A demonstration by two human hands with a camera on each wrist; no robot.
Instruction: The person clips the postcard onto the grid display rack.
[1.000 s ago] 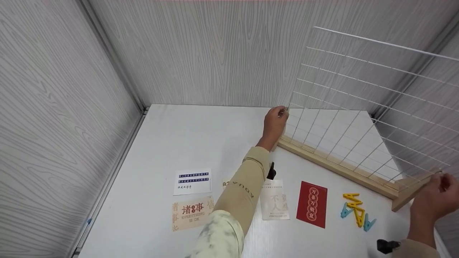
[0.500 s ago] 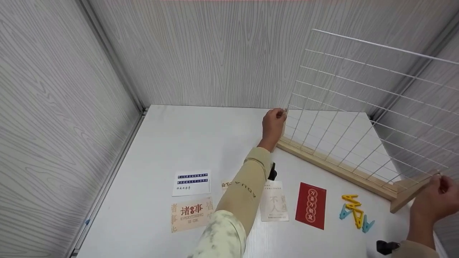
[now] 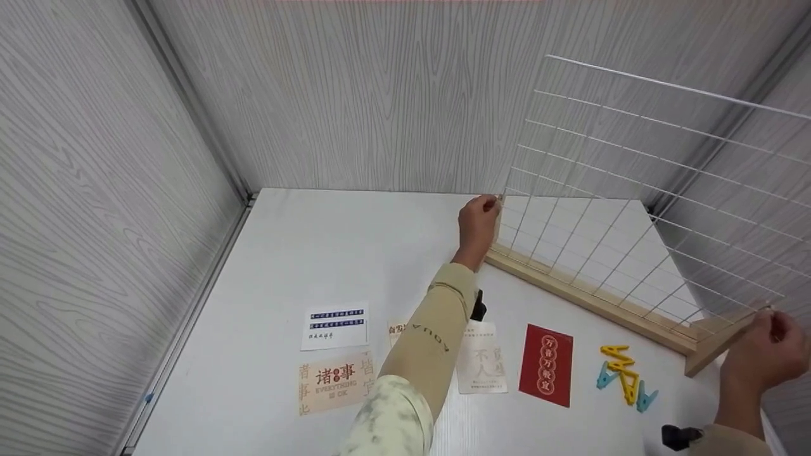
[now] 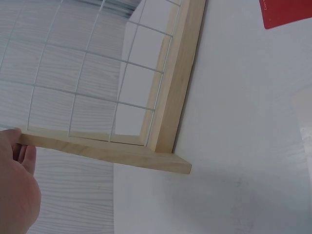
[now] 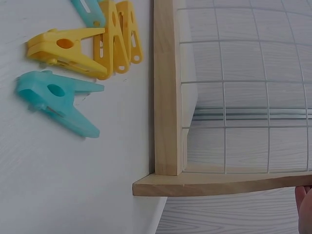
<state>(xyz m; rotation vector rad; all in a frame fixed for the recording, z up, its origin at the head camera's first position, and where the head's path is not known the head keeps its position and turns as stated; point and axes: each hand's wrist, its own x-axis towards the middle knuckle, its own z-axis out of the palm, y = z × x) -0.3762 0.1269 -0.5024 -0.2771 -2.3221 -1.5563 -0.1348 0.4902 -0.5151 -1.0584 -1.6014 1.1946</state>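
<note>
A white wire grid (image 3: 665, 84) stands slanting upward in a pale wooden stand (image 3: 589, 299) on the right of the table. My left hand (image 3: 478, 227) pinches the raised end of the stand's far side piece (image 4: 112, 153), fingertips at the grid's wire. At the near end my right hand (image 3: 763, 354) pinches the tip of the other side piece (image 5: 214, 189). Only a little of that hand shows in the right wrist view. In front of the stand lie several yellow clips (image 3: 618, 364) and blue clips (image 3: 645, 398).
On the white table (image 3: 342, 247) lie a red card (image 3: 546, 365), a cream card (image 3: 481, 361), a peach card (image 3: 336, 383) and a white card (image 3: 336, 335). Another card is partly hidden under the left sleeve (image 3: 431, 329). Grey wood-grain panels (image 3: 355, 95) surround the table.
The whole head view has shifted slightly, so everything appears a bit lower and further left. Both hands keep their hold on the stand's side pieces.
</note>
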